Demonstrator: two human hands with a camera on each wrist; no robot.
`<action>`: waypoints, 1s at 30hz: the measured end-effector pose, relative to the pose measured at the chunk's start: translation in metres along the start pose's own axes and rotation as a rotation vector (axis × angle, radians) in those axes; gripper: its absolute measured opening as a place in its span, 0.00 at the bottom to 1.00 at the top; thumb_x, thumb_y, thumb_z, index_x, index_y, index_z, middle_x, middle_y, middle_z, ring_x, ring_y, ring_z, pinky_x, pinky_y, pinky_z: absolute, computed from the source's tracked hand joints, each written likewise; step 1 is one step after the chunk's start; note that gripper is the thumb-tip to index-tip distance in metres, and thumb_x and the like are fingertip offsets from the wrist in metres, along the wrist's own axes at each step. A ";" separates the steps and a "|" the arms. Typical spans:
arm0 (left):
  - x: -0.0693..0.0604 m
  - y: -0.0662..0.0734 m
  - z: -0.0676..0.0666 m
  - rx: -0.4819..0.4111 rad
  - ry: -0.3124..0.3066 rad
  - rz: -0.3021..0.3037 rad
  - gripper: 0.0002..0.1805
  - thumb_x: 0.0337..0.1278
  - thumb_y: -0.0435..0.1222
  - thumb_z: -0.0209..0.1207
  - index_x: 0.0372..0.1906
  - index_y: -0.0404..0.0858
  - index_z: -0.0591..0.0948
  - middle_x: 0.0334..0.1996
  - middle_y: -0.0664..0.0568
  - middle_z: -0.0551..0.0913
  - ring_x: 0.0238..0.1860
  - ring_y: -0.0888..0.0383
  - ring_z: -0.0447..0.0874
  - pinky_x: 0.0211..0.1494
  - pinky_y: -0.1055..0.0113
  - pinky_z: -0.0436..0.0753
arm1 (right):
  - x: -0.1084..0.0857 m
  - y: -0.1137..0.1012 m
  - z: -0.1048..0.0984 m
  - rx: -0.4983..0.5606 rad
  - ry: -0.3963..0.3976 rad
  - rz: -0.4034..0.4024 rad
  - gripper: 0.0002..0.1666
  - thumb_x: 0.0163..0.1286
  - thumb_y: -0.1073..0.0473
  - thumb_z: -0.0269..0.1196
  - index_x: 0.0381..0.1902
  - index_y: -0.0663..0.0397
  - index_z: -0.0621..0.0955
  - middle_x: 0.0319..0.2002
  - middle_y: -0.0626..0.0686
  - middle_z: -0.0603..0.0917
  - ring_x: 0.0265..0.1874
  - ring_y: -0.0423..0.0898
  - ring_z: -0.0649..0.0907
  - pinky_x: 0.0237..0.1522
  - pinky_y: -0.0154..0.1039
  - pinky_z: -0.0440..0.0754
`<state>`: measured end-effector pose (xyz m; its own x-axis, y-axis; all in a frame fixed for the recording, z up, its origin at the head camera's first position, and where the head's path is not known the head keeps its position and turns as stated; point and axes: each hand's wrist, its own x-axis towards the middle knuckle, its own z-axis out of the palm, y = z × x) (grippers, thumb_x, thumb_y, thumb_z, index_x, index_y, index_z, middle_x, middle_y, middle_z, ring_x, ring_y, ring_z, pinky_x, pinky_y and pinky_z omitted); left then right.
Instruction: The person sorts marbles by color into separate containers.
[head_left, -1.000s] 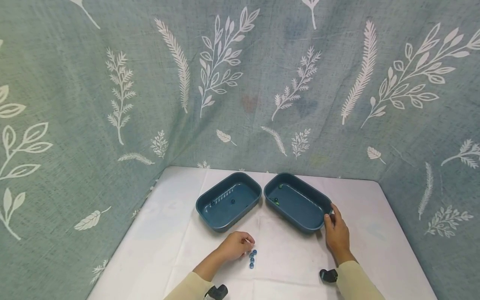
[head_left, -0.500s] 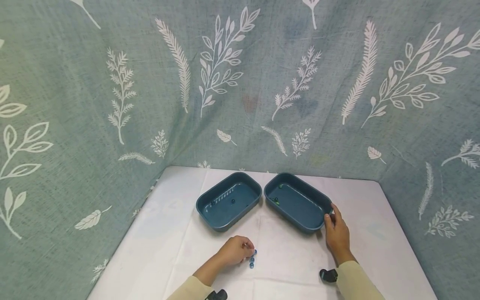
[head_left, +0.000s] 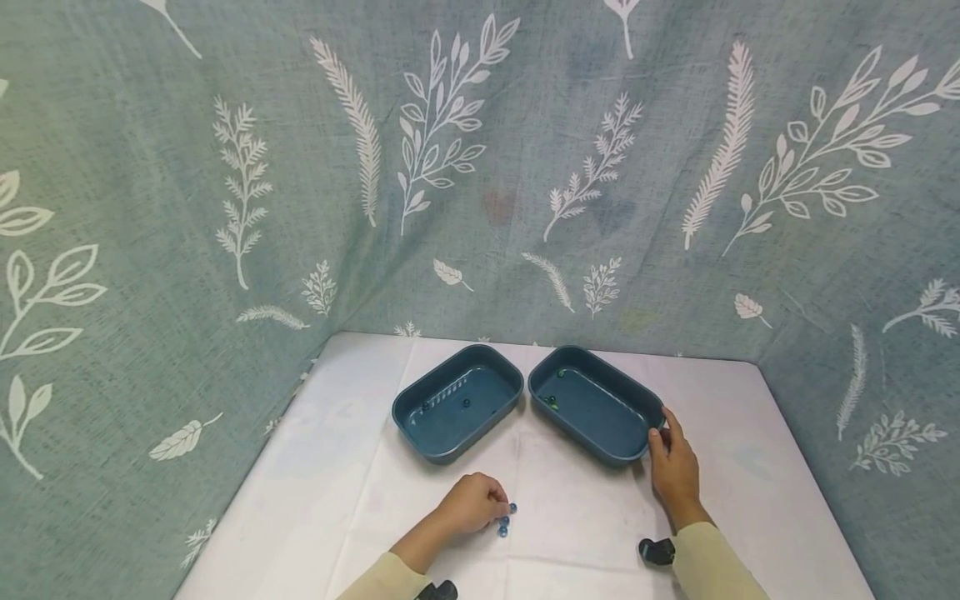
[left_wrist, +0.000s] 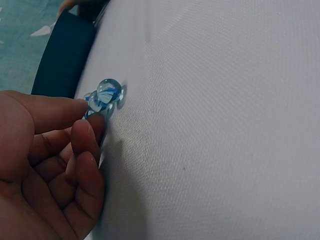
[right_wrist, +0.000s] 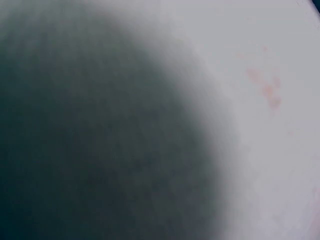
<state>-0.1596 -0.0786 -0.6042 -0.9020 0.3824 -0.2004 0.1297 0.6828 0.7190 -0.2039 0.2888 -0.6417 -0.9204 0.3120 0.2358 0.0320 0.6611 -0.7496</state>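
My left hand (head_left: 472, 503) is over the white cloth in front of the trays, thumb and forefinger closed on a clear glass marble (left_wrist: 90, 115) with blue swirls. The fingertips partly hide it. More such marbles (head_left: 503, 532) lie right beside these fingertips; the left wrist view shows one marble (left_wrist: 109, 91) close up. With thumb and fingers at its near right corner, my right hand (head_left: 675, 475) grips the right blue tray (head_left: 604, 443). Several small green and dark marbles (head_left: 552, 401) lie in that tray. In the right wrist view a dark blur covers much of the picture.
Left of the gripped tray stands a second blue tray (head_left: 438, 450), angled the other way, with a few dark marbles (head_left: 467, 403) inside. White cloth (head_left: 577, 533) covers the table. A green leaf-patterned curtain (head_left: 480, 275) closes off the back and both sides.
My left hand has come down slightly toward the row of marbles, and its fingertips have closed on one. The nearest marble shifted a little right. My right hand and both trays stay put.
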 end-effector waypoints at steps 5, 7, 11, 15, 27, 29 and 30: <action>0.000 0.001 0.000 0.014 -0.008 0.008 0.07 0.56 0.38 0.66 0.25 0.48 0.82 0.16 0.60 0.77 0.17 0.64 0.75 0.22 0.69 0.74 | 0.000 0.000 0.000 -0.001 0.001 0.014 0.31 0.79 0.46 0.46 0.76 0.42 0.58 0.55 0.68 0.77 0.57 0.65 0.74 0.60 0.64 0.64; 0.000 0.001 0.000 0.026 -0.008 0.010 0.06 0.55 0.38 0.66 0.25 0.48 0.82 0.16 0.60 0.77 0.17 0.63 0.75 0.22 0.69 0.74 | 0.000 0.000 0.000 0.000 0.002 0.014 0.31 0.79 0.45 0.46 0.76 0.42 0.58 0.55 0.68 0.77 0.57 0.65 0.74 0.60 0.64 0.65; 0.002 0.000 0.002 0.061 -0.010 0.012 0.06 0.54 0.38 0.66 0.25 0.48 0.82 0.16 0.61 0.77 0.18 0.64 0.75 0.24 0.69 0.73 | 0.000 -0.001 0.000 -0.002 0.002 0.012 0.31 0.79 0.45 0.46 0.76 0.42 0.58 0.55 0.68 0.77 0.56 0.66 0.74 0.60 0.64 0.65; 0.003 0.000 0.003 0.072 -0.011 0.016 0.06 0.56 0.38 0.65 0.25 0.48 0.82 0.16 0.61 0.76 0.19 0.64 0.74 0.25 0.69 0.74 | 0.000 -0.001 0.000 -0.004 0.001 0.010 0.31 0.79 0.46 0.46 0.76 0.42 0.59 0.54 0.68 0.77 0.56 0.66 0.74 0.59 0.64 0.65; 0.003 -0.009 -0.006 -0.140 -0.034 -0.032 0.04 0.61 0.36 0.61 0.31 0.46 0.82 0.21 0.57 0.80 0.21 0.60 0.80 0.24 0.68 0.78 | 0.000 -0.002 0.000 -0.011 -0.004 0.011 0.31 0.79 0.45 0.46 0.76 0.43 0.58 0.54 0.67 0.77 0.56 0.65 0.74 0.59 0.64 0.65; 0.003 -0.009 -0.009 -0.220 -0.041 -0.048 0.03 0.62 0.35 0.60 0.33 0.44 0.82 0.23 0.55 0.81 0.22 0.58 0.81 0.26 0.67 0.79 | 0.001 -0.002 -0.001 -0.011 -0.007 0.013 0.31 0.79 0.45 0.45 0.76 0.43 0.58 0.55 0.67 0.77 0.56 0.66 0.74 0.60 0.64 0.64; 0.003 -0.009 -0.012 -0.258 -0.043 -0.051 0.03 0.62 0.35 0.60 0.33 0.43 0.83 0.24 0.54 0.82 0.23 0.58 0.81 0.26 0.66 0.80 | 0.001 -0.001 -0.001 -0.011 -0.007 0.015 0.31 0.79 0.45 0.45 0.76 0.43 0.58 0.55 0.68 0.77 0.56 0.66 0.74 0.60 0.64 0.64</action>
<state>-0.1685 -0.0908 -0.6038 -0.8858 0.3810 -0.2649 -0.0298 0.5228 0.8519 -0.2045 0.2886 -0.6399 -0.9223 0.3173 0.2207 0.0500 0.6642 -0.7459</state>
